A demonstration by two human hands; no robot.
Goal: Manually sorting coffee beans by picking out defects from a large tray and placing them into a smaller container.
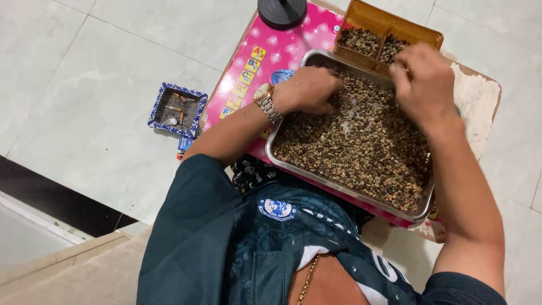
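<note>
Both hands work inside a metal tray [282, 155] that is full of small brownish-green beans [361, 147]. Left hand [309, 89], with a metal wristwatch [266, 101] on its wrist, rests palm down on the beans at the far left corner of the tray; its fingers are curled into the heap, so one cannot tell if it grips any of them. Right hand [420, 79] is at the far right side of the tray, also palm down, with the fingers bent and close together; the fingertips are hidden, and whether they pinch a bean is not visible. Just behind the tray stands an orange plastic basket [418, 31] with two compartments, each holding some dark beans. The tray lies on a pink board [282, 51] with coloured letter squares, and a black round object [282, 12] sits at the far edge of this board. On the tiled floor [113, 85], left of the board, is a blue square ashtray [178, 110] with cigarette ends inside.
</note>
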